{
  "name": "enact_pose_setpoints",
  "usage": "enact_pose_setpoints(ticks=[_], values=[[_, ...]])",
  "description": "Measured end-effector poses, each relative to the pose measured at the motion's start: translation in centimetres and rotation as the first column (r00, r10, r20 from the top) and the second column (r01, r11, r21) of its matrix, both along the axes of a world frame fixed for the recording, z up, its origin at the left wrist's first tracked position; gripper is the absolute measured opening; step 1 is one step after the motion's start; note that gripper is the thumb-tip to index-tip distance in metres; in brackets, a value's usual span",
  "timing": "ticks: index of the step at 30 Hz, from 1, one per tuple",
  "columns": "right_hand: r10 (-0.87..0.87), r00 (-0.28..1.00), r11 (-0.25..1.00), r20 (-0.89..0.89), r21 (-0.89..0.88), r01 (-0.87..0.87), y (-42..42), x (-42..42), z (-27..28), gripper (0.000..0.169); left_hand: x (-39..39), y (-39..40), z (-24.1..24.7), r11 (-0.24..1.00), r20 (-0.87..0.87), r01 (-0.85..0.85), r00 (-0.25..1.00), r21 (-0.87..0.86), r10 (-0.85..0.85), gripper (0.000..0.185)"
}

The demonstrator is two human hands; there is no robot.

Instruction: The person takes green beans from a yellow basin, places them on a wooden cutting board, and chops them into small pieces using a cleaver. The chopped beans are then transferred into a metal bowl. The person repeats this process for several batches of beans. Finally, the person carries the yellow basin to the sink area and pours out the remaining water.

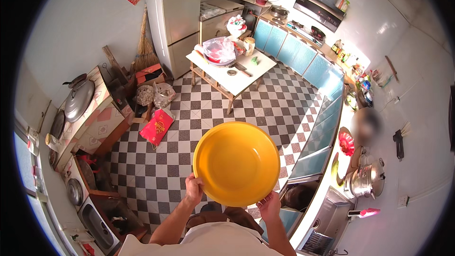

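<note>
A large round yellow plastic basin (234, 165) is held out in front of my body, its hollow turned up towards me. Nothing shows inside it. My left hand (194, 187) grips the rim at the lower left, with the thumb over the edge. At the lower right of the rim, my right hand (268, 204) holds the other side, its fingers partly hidden by the basin. Below the basin lies the checkered tile floor (170, 170).
Ahead, a low white table (236, 82) bears a cleaver (241, 69), a bag-covered bowl (217, 51) and a jar (249, 46). To the right runs a counter with a sink (325, 213) and a steamer pot (366, 181). A red bag (157, 127) lies on the floor at left.
</note>
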State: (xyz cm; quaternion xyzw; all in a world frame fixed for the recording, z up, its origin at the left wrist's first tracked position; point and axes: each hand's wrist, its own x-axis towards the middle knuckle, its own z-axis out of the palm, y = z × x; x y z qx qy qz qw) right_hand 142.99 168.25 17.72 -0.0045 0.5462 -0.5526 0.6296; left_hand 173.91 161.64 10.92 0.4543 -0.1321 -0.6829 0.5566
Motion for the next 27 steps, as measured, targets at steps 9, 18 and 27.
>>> enact_pose_setpoints(ticks=[9,18,27], values=[[-0.010,0.996,0.999,0.089,-0.052,0.014,-16.0,-4.8,-0.2,0.024,-5.1,-11.7,2.3,0.990,-0.037,-0.123,0.991,0.063,0.126,0.031],[-0.057,0.994,0.991,0.097,-0.111,0.068,-21.0,-10.5,-3.2,0.029,-10.7,-21.1,6.6,0.999,-0.016,0.000,1.000,-0.048,-0.001,0.031],[-0.204,0.976,0.969,0.072,-0.128,0.212,-26.5,-15.3,-4.5,0.036,-15.4,-29.7,-1.8,0.995,0.014,0.054,0.998,0.086,-0.056,0.039]])
